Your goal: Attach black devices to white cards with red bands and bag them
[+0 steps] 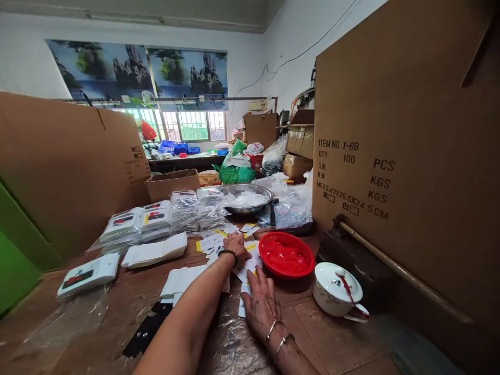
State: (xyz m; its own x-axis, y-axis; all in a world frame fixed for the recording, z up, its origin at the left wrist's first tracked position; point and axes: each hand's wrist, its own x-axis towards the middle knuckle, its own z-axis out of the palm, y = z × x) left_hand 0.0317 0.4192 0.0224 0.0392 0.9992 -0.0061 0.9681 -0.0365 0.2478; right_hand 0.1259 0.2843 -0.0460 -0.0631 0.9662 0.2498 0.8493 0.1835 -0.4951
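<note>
My left hand (237, 246), with a dark bead bracelet on the wrist, reaches forward and lies flat, fingers stretched, on a scatter of small white and yellow cards (219, 240) spread over the brown table. My right hand (261, 302), wearing two metal bangles, rests palm down nearer to me with its fingers on a white card (245, 289) at the heap's near edge. Whether either hand pinches a card is hidden under the fingers. A red plastic basket (287, 255) sits just right of both hands.
Stacks of bagged packets (154, 221) and white envelopes (156, 251) lie to the left. A metal bowl (246, 200) stands behind the cards. A lidded white cup (336, 296) sits at right. Large cardboard boxes (406, 156) flank both sides.
</note>
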